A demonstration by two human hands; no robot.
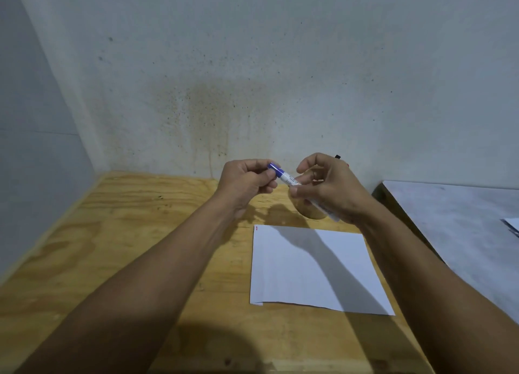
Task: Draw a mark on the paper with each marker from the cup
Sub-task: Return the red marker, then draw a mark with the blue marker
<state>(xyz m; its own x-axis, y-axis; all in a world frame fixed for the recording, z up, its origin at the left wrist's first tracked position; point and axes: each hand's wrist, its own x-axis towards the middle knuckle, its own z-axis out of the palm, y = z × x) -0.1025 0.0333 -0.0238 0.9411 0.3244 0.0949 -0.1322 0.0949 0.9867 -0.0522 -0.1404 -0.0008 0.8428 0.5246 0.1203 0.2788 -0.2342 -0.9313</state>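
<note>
Both hands hold one white marker [290, 180] with a blue cap above the wooden table [118, 233]. My left hand [247, 181] pinches the blue cap [275, 169]. My right hand [328, 189] grips the white barrel. The cap sits on the marker. A white sheet of paper [314, 267] lies below the hands, with a small red mark [256, 227] at its far left corner. A clear cup [310, 210] stands behind the paper, mostly hidden by my right hand. Tips of a black marker [337, 157] and a red marker [347, 165] peek out above that hand.
A stained grey wall [252, 78] rises just behind the table. A second grey surface [460, 222] adjoins on the right, with papers [512, 225] at its right edge. Another wall closes the left side.
</note>
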